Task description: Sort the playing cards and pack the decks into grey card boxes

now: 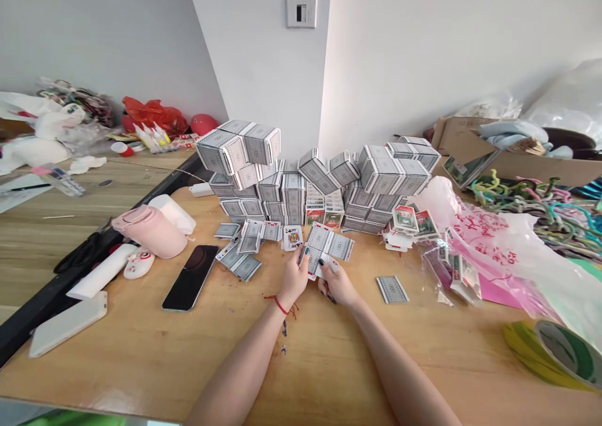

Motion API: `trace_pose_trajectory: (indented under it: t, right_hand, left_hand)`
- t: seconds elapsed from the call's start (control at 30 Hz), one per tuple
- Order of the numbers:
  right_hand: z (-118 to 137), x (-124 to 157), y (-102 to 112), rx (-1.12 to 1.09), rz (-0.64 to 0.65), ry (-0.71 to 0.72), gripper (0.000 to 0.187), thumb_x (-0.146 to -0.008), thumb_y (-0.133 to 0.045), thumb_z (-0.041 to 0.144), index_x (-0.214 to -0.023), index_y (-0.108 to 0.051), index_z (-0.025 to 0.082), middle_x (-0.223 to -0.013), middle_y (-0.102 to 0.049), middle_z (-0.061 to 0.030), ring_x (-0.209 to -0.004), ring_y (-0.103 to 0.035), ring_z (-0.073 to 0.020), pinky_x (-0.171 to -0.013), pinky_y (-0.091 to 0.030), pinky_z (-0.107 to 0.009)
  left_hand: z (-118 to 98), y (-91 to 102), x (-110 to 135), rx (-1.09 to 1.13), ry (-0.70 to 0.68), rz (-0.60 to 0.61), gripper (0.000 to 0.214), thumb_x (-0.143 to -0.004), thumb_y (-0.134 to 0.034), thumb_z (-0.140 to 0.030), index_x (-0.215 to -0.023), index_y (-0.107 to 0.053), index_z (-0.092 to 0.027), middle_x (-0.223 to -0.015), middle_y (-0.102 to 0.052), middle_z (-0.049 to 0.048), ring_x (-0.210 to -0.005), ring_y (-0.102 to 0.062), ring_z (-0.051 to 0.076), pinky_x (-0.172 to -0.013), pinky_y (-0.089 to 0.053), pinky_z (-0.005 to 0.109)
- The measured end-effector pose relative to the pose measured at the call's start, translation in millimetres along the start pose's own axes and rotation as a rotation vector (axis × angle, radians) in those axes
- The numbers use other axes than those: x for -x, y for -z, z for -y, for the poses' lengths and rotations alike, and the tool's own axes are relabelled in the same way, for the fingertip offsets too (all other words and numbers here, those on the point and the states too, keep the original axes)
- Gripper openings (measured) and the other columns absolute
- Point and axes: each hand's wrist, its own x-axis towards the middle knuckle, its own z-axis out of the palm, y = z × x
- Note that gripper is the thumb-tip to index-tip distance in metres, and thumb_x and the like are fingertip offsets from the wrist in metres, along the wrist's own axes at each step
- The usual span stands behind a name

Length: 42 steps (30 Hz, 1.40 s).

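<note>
My left hand (294,280) and my right hand (335,283) meet at the middle of a wooden table (329,363), both closed on a fan of playing cards (324,244) with grey patterned backs. Just beyond them a king card (292,238) lies face up among loose face-down cards (242,260). A single face-down card (392,289) lies to the right of my right hand. Behind all this rises a big pile of card packs (310,175) against the wall.
A black phone (190,277), a pink bottle (150,230) and white cases lie at the left. A pink and clear plastic bag (489,250) with more packs spreads at the right, near coloured hangers (540,206), a cardboard box (512,156) and tape rolls (559,351).
</note>
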Motion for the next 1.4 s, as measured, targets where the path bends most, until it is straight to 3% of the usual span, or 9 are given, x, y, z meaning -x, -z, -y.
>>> trace_pose_trajectory:
  t: [0.17, 0.33, 0.5, 0.9, 1.4]
  right_hand:
    - [-5.0, -4.8, -1.6, -0.084, 0.045, -0.087, 0.053, -0.075, -0.033, 0.062, -0.048, -0.041, 0.018, -0.032, -0.045, 0.0028, -0.021, -0.035, -0.0058, -0.021, -0.025, -0.016]
    - [-8.5, -8.3, -0.8, -0.272, 0.008, -0.052, 0.042, -0.071, -0.046, 0.058, -0.062, -0.045, 0.017, -0.046, -0.053, 0.0029, -0.028, -0.047, -0.0092, -0.025, -0.036, -0.019]
    - [-11.3, -6.4, 1.9, -0.157, 0.046, -0.017, 0.044, -0.074, -0.043, 0.055, -0.052, -0.043, 0.017, -0.032, -0.042, 0.0058, -0.021, -0.035, -0.0059, -0.022, -0.026, -0.016]
    - [-13.7, -3.6, 1.6, -0.044, -0.006, -0.036, 0.047, -0.076, -0.039, 0.054, -0.047, -0.042, 0.018, -0.030, -0.038, 0.0052, -0.023, -0.029, -0.0052, -0.025, -0.022, -0.017]
    - [-16.6, -4.8, 2.8, -0.068, 0.003, -0.051, 0.046, -0.074, -0.041, 0.054, -0.047, -0.042, 0.018, -0.034, -0.038, 0.0049, -0.026, -0.028, -0.0049, -0.026, -0.021, -0.018]
  left_hand:
    - [-0.4, 2.7, -2.2, -0.007, -0.006, -0.008, 0.031, -0.082, -0.041, -0.029, -0.106, -0.054, -0.016, -0.110, -0.057, 0.0103, -0.103, -0.051, 0.019, -0.090, -0.039, 0.032]
    - [0.5, 13.0, -9.1, 0.018, 0.034, -0.057, 0.033, -0.082, -0.040, -0.034, -0.105, -0.055, -0.017, -0.102, -0.061, 0.0086, -0.091, -0.057, 0.017, -0.078, -0.044, 0.028]
    - [4.5, 17.0, -10.5, 0.006, 0.063, -0.067, 0.033, -0.081, -0.041, -0.037, -0.099, -0.058, -0.016, -0.092, -0.064, 0.0074, -0.078, -0.059, 0.017, -0.068, -0.045, 0.027]
    - [0.6, 13.0, -6.5, -0.034, 0.048, -0.055, 0.029, -0.081, -0.041, -0.029, -0.101, -0.057, -0.016, -0.105, -0.060, 0.0089, -0.102, -0.053, 0.019, -0.086, -0.040, 0.030]
    - [-2.3, 9.3, -2.9, -0.095, -0.037, 0.000, 0.031, -0.081, -0.041, -0.025, -0.109, -0.052, -0.016, -0.112, -0.056, 0.0110, -0.104, -0.052, 0.019, -0.089, -0.039, 0.032]
